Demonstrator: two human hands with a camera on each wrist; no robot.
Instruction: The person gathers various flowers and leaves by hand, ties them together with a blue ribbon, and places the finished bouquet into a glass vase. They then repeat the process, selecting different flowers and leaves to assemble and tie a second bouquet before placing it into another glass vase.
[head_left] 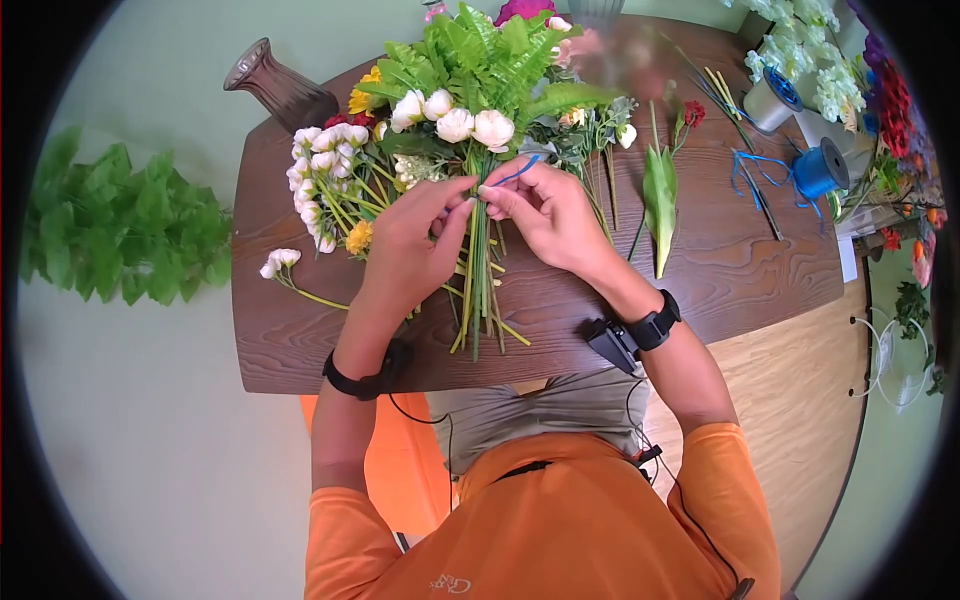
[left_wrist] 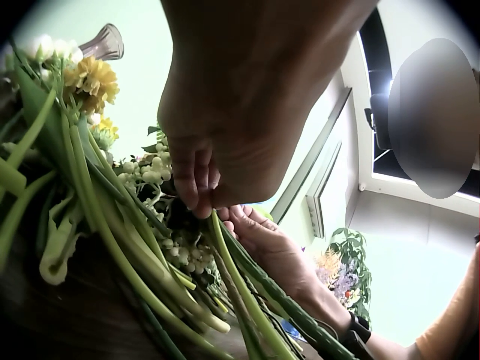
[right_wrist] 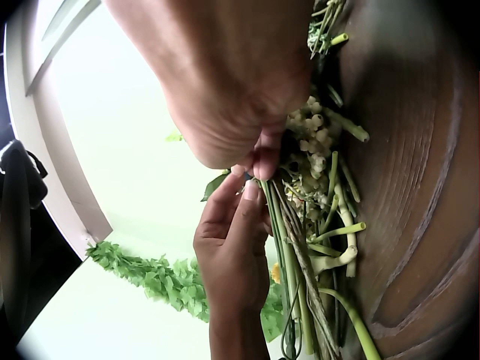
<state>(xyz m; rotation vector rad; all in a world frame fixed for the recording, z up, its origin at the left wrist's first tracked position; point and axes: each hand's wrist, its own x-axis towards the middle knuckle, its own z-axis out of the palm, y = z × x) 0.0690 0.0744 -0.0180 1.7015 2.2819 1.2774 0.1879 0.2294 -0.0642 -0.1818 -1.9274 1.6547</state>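
A bouquet of artificial flowers stands over the table, with green fern leaves (head_left: 480, 70) on top and white blooms (head_left: 455, 125) below. Its bundled green stems (head_left: 479, 290) run down toward the table's front. My left hand (head_left: 415, 235) pinches the stems just under the blooms, thumb and fingertips meeting there. Close beside it, my right hand (head_left: 545, 210) pinches a blue ribbon (head_left: 522, 172) whose end sticks up past the fingers. In the right wrist view, the fingertips of the left hand (right_wrist: 236, 255) and right hand meet at the stems (right_wrist: 281, 247).
White flowers (head_left: 322, 165) and yellow ones lie left of the bouquet. A tinted glass vase (head_left: 280, 85) leans at the back left. On the right are a green leaf stem (head_left: 659, 200), a blue ribbon spool (head_left: 820, 170) and another spool (head_left: 772, 100). Leafy garland (head_left: 120, 225) lies far left.
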